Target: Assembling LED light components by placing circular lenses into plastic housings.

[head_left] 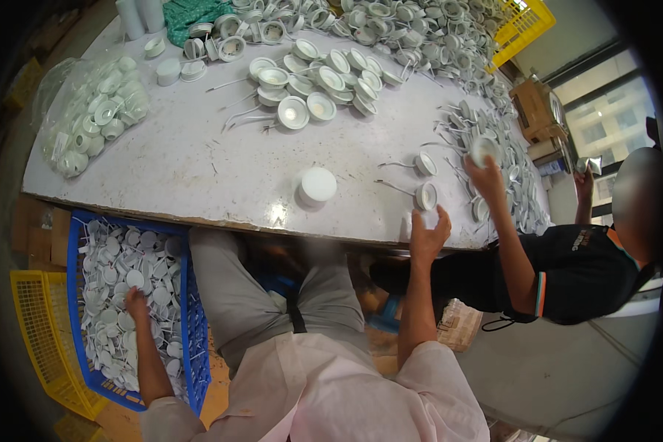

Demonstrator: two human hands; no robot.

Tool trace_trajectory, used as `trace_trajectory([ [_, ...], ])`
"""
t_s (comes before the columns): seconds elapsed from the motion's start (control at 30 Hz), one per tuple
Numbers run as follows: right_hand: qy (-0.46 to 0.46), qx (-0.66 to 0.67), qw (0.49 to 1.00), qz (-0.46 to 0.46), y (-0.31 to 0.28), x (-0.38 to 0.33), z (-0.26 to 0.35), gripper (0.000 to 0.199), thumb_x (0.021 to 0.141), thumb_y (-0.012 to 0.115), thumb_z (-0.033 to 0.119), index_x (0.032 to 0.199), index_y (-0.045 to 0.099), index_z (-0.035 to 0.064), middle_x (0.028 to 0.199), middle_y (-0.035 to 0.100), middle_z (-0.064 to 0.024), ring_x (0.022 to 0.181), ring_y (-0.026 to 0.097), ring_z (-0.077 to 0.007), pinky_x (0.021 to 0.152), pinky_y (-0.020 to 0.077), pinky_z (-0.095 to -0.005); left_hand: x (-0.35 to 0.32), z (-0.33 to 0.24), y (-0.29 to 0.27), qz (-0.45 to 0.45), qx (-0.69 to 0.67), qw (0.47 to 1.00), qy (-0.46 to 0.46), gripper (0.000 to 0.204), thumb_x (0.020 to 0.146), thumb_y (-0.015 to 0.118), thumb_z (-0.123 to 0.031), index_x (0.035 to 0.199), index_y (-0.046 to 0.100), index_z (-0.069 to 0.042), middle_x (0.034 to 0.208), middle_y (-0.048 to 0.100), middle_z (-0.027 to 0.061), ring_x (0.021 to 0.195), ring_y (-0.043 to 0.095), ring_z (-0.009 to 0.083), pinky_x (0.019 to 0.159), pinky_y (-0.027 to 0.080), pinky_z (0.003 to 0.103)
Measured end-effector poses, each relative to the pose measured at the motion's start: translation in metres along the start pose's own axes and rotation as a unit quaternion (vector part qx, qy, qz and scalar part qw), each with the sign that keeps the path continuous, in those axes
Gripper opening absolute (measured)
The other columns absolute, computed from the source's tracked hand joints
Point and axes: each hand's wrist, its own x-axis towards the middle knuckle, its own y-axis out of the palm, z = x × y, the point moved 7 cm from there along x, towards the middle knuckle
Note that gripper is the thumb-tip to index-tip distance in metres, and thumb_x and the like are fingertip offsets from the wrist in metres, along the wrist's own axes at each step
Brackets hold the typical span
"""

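Observation:
Down in the blue crate (72,295) on the left, my left hand (135,303) has its fingers at the edge of a white disc light (135,279) and seems to pinch it. Other white discs with wires fill the crate around it. My right hand (429,236) is over the table's near edge, thumb and forefinger spread apart. Just beyond its fingertips lies a round white downlight (426,197) with a wire; whether they touch it I cannot tell. A similar downlight (425,163) lies behind. Left of that hand, a thick white round piece (317,186) lies on the table.
A co-worker's hand (486,177) holds a round housing (486,149) at the right, beside rows of wired downlights. A group of downlights (293,113) lies mid-table, with a large heap (420,37) behind. A plastic bag of white rings (99,110) sits far left. A yellow crate (44,331) stands beside the blue one.

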Motion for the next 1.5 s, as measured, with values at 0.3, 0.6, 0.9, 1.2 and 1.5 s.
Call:
trace_trajectory([
  [0.3, 0.092, 0.016, 0.992, 0.086, 0.034, 0.042, -0.037, 0.081, 0.068, 0.076, 0.028, 0.134, 0.039, -0.0021, 0.132, 0.045, -0.0235, 0.119, 0.044, -0.037, 0.101, 0.0359, -0.0418, -0.194, -0.193, 0.179, 0.206, -0.037, 0.969, 0.134, 0.02, 0.087, 0.055, -0.003, 0.106, 0.061, 0.002, 0.104, 0.065, 0.0094, 0.093, 0.06, 0.0141, 0.082, 0.047, 0.026],
  [0.6, -0.164, 0.22, 0.937, 0.215, -0.014, -0.052, 0.102, 0.081, 0.062, 0.08, 0.008, 0.132, 0.041, 0.0013, 0.126, 0.049, -0.0165, 0.114, 0.05, -0.0262, 0.095, 0.0404, -0.0341, -0.393, -0.438, 0.291, 0.521, -0.041, 0.806, 0.277, 0.054, 0.079, 0.054, 0.006, 0.131, 0.043, 0.001, 0.137, 0.044, 0.019, 0.124, 0.045, 0.0211, 0.102, 0.036, 0.032],
  [0.9, -0.329, 0.36, 0.789, 0.373, -0.002, -0.128, 0.183, 0.077, 0.06, 0.08, 0.005, 0.129, 0.046, 0.003, 0.128, 0.049, -0.0211, 0.113, 0.05, -0.0383, 0.093, 0.0438, -0.0409, -0.38, -0.4, 0.301, 0.605, -0.161, 0.774, 0.098, 0.07, 0.075, 0.052, 0.008, 0.14, 0.027, 0.0, 0.134, 0.042, 0.0115, 0.127, 0.039, 0.0183, 0.106, 0.03, 0.032],
  [1.2, 0.033, 0.35, 0.881, 0.317, 0.088, -0.039, 0.131, 0.051, 0.07, 0.076, 0.014, 0.116, 0.056, 0.0013, 0.086, 0.055, -0.0048, 0.074, 0.052, -0.0131, 0.065, 0.0462, -0.0269, -0.371, -0.357, 0.267, 0.54, -0.209, 0.815, 0.027, 0.076, 0.076, 0.06, 0.011, 0.141, 0.023, -0.002, 0.126, 0.047, 0.0121, 0.108, 0.055, 0.0215, 0.081, 0.055, 0.034],
  [1.5, 0.088, 0.359, 0.852, 0.371, 0.121, -0.033, 0.148, 0.03, 0.077, 0.071, 0.017, 0.098, 0.065, -0.0021, 0.07, 0.057, -0.0002, 0.061, 0.049, -0.0083, 0.06, 0.0432, -0.0232, -0.375, -0.366, 0.265, 0.555, -0.194, 0.809, 0.002, 0.074, 0.075, 0.057, 0.015, 0.139, 0.024, -0.001, 0.125, 0.047, 0.0127, 0.106, 0.057, 0.0227, 0.085, 0.053, 0.034],
])
